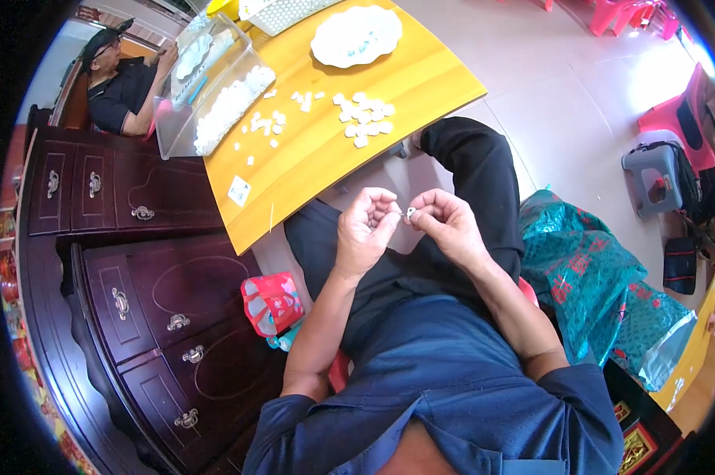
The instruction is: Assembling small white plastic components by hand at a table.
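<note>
Above my lap, in front of the table edge, both hands meet fingertip to fingertip. My right hand pinches a small white piece between thumb and forefinger. My left hand is closed in a pinch right beside that piece; whatever its fingertips hold is too small to name. On the yellow wooden table lie a cluster of white roundish pieces and smaller scattered white bits. A white square card and a thin pale stick lie toward the table's left corner.
A clear plastic bin with white pieces and a scalloped white plate stand on the table. Dark drawers flank me at left, beside a red bag. A green plastic sack lies at right. Another person sits at far left.
</note>
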Available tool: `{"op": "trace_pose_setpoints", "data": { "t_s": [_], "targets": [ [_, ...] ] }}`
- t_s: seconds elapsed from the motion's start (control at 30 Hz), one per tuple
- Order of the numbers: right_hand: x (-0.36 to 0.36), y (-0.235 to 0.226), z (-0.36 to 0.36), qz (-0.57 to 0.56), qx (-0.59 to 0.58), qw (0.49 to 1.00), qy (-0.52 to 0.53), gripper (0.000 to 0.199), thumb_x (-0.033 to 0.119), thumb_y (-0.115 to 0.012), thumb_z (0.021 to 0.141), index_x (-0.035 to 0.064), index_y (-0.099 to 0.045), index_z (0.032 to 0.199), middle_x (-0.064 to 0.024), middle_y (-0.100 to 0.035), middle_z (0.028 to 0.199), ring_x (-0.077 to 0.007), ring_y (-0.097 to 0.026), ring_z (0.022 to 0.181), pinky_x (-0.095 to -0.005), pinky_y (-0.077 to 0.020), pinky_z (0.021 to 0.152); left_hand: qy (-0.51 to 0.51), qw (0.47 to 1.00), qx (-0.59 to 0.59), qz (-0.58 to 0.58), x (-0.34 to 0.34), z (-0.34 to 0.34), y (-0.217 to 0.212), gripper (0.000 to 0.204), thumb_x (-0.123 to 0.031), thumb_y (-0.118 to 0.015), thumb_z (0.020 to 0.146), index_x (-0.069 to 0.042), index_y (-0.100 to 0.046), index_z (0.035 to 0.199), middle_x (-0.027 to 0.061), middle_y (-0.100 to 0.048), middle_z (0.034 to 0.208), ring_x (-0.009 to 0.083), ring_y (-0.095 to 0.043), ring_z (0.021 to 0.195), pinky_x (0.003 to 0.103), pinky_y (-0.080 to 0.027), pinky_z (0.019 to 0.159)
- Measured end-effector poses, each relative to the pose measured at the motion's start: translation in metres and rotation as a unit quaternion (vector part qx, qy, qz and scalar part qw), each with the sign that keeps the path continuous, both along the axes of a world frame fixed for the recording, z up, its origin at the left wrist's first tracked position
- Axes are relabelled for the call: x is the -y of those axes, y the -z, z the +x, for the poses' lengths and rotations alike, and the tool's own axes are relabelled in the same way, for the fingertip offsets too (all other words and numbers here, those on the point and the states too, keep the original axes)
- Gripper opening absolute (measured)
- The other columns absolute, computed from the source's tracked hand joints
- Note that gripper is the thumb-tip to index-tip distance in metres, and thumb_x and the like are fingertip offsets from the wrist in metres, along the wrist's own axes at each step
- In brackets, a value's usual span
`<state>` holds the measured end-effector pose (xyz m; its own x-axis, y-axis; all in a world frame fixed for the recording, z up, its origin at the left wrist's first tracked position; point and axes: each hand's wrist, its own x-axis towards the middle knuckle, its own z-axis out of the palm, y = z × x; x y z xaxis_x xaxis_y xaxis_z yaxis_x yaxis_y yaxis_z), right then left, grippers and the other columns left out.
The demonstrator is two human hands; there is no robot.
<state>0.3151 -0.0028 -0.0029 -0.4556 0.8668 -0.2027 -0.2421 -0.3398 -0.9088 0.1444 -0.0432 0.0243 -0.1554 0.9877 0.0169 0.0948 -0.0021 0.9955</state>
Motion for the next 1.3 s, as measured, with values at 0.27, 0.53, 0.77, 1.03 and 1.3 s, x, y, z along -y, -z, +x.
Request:
{"op": "trace_pose_setpoints", "data": {
  "t_s": [0.27,0.53,0.77,1.03,1.3],
  "targets": [
    [0.003,0.002,-0.002,0.002,0.005,1.0,-0.005,0.01,0.004,-0.065,0.092,0.0004,-0.065,0.101,-0.0013,-0.07,0.085,-0.004,-0.063,0.076,-0.0189,-0.0505,0.069,0.009,1.0,-0.005,0.002,0.001,0.002,-0.001,0.021,0.007,-0.064,0.087,-0.002,-0.059,0.106,0.0009,-0.065,0.084,0.0046,-0.063,0.074,0.019,-0.05,0.065],
    [0.004,0.008,-0.003,0.051,0.078,0.995,0.025,0.01,0.004,-0.07,0.088,0.0005,-0.067,0.097,0.0015,-0.069,0.079,-0.0015,-0.06,0.069,-0.0179,-0.0483,0.062,0.016,0.996,-0.089,0.005,0.0,0.005,-0.004,0.02,0.006,-0.066,0.085,-0.002,-0.062,0.103,0.0006,-0.064,0.087,0.0045,-0.061,0.074,0.02,-0.05,0.066],
    [0.006,0.008,-0.006,0.04,0.059,0.997,0.033,0.01,0.004,-0.07,0.087,0.0008,-0.068,0.096,0.0013,-0.069,0.076,-0.0006,-0.058,0.065,-0.0176,-0.0462,0.059,0.022,0.992,-0.119,0.032,-0.002,0.006,-0.007,0.018,0.005,-0.065,0.086,-0.002,-0.062,0.102,0.0019,-0.066,0.081,0.0048,-0.062,0.07,0.02,-0.049,0.061],
    [0.0,-0.005,-0.004,-0.009,-0.026,0.999,0.017,0.009,0.001,-0.065,0.092,-0.0002,-0.063,0.1,-0.0023,-0.07,0.087,-0.0049,-0.063,0.078,-0.0179,-0.0484,0.071,0.064,0.987,-0.144,0.007,-0.005,-0.017,-0.026,0.029,0.003,-0.067,0.086,-0.003,-0.065,0.114,0.0007,-0.066,0.091,0.0043,-0.06,0.076,0.02,-0.05,0.068],
    [0.003,-0.012,-0.002,-0.039,-0.062,0.997,-0.01,0.008,0.0,-0.061,0.094,0.0002,-0.06,0.102,-0.0046,-0.069,0.091,-0.0088,-0.066,0.084,-0.0225,-0.0524,0.078,-0.168,0.847,-0.5,0.068,-0.06,-0.145,-0.016,0.032,-0.009,-0.059,0.088,-0.004,-0.063,0.119,0.0165,-0.065,0.097,0.0314,-0.065,0.088,0.044,-0.052,0.078]
  ]
}}
